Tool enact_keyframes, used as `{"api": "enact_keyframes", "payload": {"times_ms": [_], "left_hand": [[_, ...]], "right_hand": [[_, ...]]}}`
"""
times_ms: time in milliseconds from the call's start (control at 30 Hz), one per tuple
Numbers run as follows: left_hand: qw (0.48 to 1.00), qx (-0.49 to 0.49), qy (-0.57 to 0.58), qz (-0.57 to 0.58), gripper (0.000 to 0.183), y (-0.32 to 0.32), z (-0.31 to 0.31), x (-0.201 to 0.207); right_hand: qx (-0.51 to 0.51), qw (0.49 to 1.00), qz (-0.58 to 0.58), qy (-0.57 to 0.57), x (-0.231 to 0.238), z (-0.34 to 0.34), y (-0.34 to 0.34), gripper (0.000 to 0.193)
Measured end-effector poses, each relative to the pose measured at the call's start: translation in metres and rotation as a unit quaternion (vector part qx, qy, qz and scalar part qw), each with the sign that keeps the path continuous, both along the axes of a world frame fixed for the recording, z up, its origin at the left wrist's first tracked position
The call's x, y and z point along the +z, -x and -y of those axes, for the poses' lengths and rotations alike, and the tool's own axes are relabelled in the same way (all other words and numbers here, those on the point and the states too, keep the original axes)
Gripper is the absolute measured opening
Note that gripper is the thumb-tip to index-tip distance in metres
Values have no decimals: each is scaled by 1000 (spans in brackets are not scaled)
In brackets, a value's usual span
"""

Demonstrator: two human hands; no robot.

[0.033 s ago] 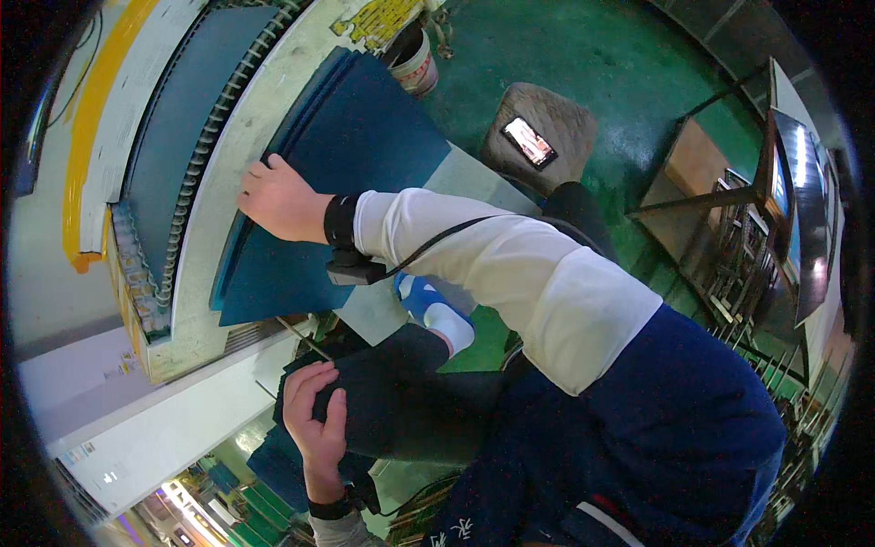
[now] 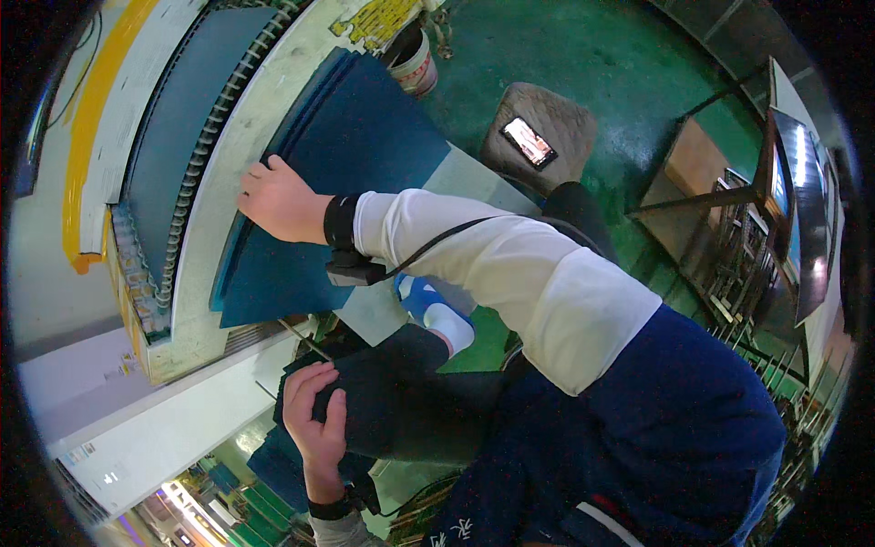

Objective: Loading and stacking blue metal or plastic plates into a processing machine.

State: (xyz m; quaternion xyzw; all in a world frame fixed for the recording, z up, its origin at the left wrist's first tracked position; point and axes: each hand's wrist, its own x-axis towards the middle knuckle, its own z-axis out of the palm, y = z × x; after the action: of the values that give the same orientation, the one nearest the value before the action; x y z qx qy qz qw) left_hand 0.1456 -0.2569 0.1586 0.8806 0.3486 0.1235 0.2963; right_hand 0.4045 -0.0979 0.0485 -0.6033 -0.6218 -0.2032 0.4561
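Observation:
My right hand (image 2: 281, 202) lies flat, fingers spread, on the near edge of a stack of dark blue sheets (image 2: 365, 128) on a pale machine table (image 2: 239, 137). Its arm, in a white sleeve with a black wrist strap, reaches in from the right. My left hand (image 2: 310, 415) comes up from the lower edge. Its fingers curl over the edge of a dark piece (image 2: 392, 401) by my knee; whether this is a sheet or my trouser leg is unclear. A blue and white shoe (image 2: 436, 310) shows just above it.
A grey conveyor belt (image 2: 173, 118) with coiled edging and a yellow rail (image 2: 87, 137) runs left of the sheets. A bucket (image 2: 415, 64), a brown stool with a phone (image 2: 529, 141) on it and metal racks (image 2: 738, 264) stand on the green floor.

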Motion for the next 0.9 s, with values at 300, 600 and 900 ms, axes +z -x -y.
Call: {"api": "enact_keyframes", "payload": {"times_ms": [300,600,900], "left_hand": [[1000,2,6,-8,24,-1,1,2],[1000,-1,9,-6,24,-2,0,1],[1000,3,7,-1,24,1,0,0]], "right_hand": [[30,997,-18,64,3,2,2,11],[62,993,-32,98,-5,3,-7,20],[80,997,-6,9,-14,14,-6,10]]}}
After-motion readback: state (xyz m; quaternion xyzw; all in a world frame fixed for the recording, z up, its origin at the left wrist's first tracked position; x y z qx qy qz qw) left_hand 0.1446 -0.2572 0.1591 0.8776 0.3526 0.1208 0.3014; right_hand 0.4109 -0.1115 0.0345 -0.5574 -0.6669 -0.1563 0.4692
